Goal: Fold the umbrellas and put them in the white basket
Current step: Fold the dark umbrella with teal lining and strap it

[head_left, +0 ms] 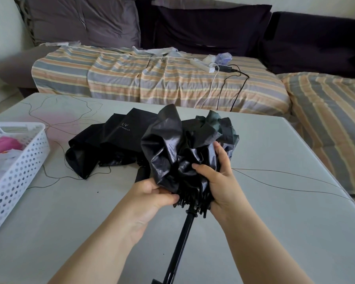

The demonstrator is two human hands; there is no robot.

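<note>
Crumpled black fabric umbrella [172, 152] gripped by left hand [150, 193] and right hand [219, 179]; second black umbrella [115, 138] behind reads "UV".

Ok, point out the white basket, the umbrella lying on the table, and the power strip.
white basket [19, 160], head view, perforated side wall.
umbrella lying on the table [111, 138], head view, black canopy.
power strip [200, 65], head view, white body.

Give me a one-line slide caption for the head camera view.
Both hands, left hand and right hand, gather a black umbrella beside a white basket.
</note>
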